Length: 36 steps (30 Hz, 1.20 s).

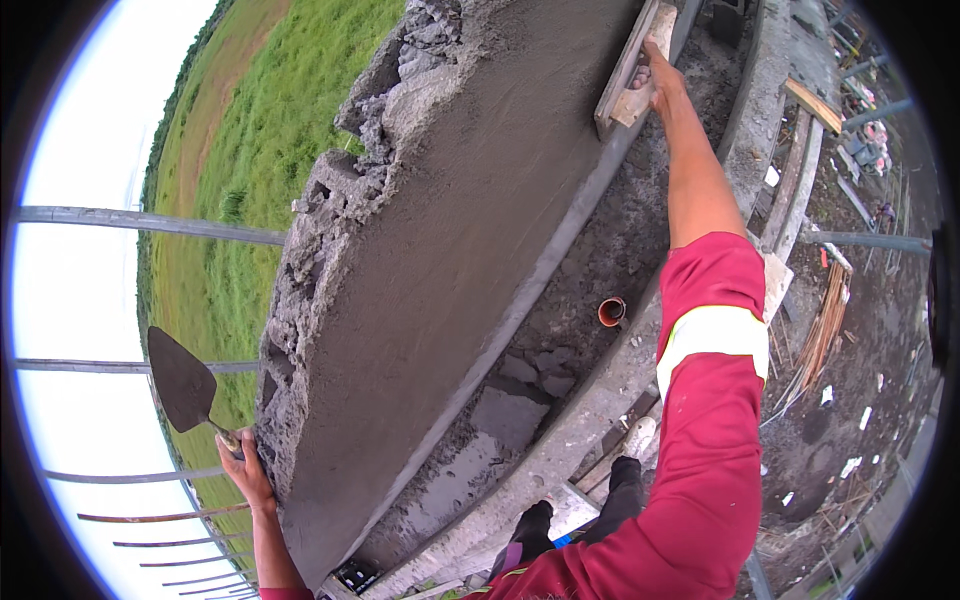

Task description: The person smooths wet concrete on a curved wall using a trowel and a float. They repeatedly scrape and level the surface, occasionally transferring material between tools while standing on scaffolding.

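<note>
My right hand (657, 82) is closed around the handle of a wooden float (613, 98), which lies against the grey mortared wall face (450, 220) near its far right edge. In my left hand (248, 472) is a pointing-blade trowel (182, 380), gripped by its handle. Its blade is coated with grey mortar and points up and away, beyond the wall's rough side. Along that left side, the rendered surface ends in a ragged edge of broken block and lumpy mortar (315, 235).
A trough (510, 410) with wet mortar patches and an orange pipe end (611, 311) runs beside the wall. A concrete ledge (560, 450) borders it near my feet. Metal scaffold poles (150, 225) cross at left. Timber offcuts (825, 325) and debris lie below right.
</note>
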Motion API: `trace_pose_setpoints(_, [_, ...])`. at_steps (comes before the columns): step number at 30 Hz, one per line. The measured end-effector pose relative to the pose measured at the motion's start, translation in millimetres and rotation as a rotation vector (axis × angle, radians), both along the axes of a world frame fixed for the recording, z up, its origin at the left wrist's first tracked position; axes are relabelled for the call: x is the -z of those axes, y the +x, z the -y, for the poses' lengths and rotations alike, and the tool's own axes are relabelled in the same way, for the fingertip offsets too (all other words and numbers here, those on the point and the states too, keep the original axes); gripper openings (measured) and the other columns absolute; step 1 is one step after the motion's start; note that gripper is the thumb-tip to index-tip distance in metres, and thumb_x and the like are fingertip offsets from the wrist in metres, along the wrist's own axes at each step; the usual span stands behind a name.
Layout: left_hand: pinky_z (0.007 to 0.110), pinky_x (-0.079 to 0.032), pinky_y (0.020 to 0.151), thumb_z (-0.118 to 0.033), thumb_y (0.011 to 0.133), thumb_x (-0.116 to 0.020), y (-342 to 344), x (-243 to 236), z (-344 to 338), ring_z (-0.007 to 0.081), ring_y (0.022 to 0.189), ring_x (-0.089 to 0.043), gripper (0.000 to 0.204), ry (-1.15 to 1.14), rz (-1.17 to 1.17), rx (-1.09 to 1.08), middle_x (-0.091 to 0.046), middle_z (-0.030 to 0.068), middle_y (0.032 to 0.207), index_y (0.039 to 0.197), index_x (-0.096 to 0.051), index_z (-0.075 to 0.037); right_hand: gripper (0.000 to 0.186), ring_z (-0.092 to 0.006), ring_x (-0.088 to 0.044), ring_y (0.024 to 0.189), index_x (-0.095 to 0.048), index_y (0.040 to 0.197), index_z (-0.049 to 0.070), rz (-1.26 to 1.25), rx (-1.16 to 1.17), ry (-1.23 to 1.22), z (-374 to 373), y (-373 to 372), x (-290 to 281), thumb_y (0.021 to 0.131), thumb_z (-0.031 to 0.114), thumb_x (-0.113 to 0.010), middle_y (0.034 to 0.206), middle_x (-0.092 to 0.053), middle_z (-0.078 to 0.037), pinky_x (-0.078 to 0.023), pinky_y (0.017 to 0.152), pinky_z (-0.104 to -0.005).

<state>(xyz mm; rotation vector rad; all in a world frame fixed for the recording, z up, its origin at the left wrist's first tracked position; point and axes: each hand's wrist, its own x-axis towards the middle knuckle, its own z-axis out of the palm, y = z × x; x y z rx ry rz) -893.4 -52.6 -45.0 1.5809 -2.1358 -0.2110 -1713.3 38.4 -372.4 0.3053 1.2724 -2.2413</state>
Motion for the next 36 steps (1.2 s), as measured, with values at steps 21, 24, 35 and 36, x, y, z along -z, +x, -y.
trace_pose_setpoints(21, [0.028, -0.041, 0.073, -0.019, 0.096, -0.064, -29, -6, -11, 0.0126, 0.077, -0.045, 0.021, 0.015, -0.129, 0.162, -0.053, 0.0033, 0.083, 0.096, -0.055, 0.001, 0.052, -0.0065, -0.052, 0.061, -0.072, 0.083, 0.0, -0.803, -0.1, 0.161, -34, 213, -100, 0.083, 0.051, -0.077, 0.067, -0.061, 0.002, -0.043, 0.056, -0.0257])
trace_pose_setpoints(24, [0.03, -0.042, 0.072, -0.021, 0.095, -0.065, -26, -7, -10, 0.014, 0.076, -0.045, 0.024, 0.0, -0.1, 0.187, -0.053, 0.0044, 0.082, 0.097, -0.056, 0.001, 0.05, -0.0063, -0.053, 0.064, -0.074, 0.09, -0.002, -0.8, -0.107, 0.129, -35, 282, -101, 0.085, 0.048, -0.076, 0.069, -0.062, 0.002, -0.044, 0.057, -0.0261])
trace_pose_setpoints(35, [0.039, -0.045, 0.073, -0.035, 0.093, -0.066, -15, -6, -5, 0.0218, 0.073, -0.051, 0.038, -0.077, 0.022, 0.195, -0.058, 0.0126, 0.077, 0.098, -0.056, 0.001, 0.046, -0.0118, -0.065, 0.083, -0.073, 0.103, -0.002, -0.851, -0.112, 0.127, -41, 499, -100, 0.088, 0.042, -0.074, 0.09, -0.074, -0.013, -0.051, 0.072, -0.0285])
trace_pose_setpoints(36, [0.04, -0.046, 0.074, -0.035, 0.093, -0.066, -14, -6, -4, 0.0229, 0.073, -0.052, 0.037, -0.035, 0.007, 0.185, -0.059, 0.0134, 0.077, 0.098, -0.056, 0.001, 0.046, -0.0136, -0.068, 0.086, -0.073, 0.104, -0.002, -0.892, -0.086, 0.12, -43, 518, -100, 0.088, 0.042, -0.074, 0.095, -0.074, -0.016, -0.052, 0.075, -0.0291])
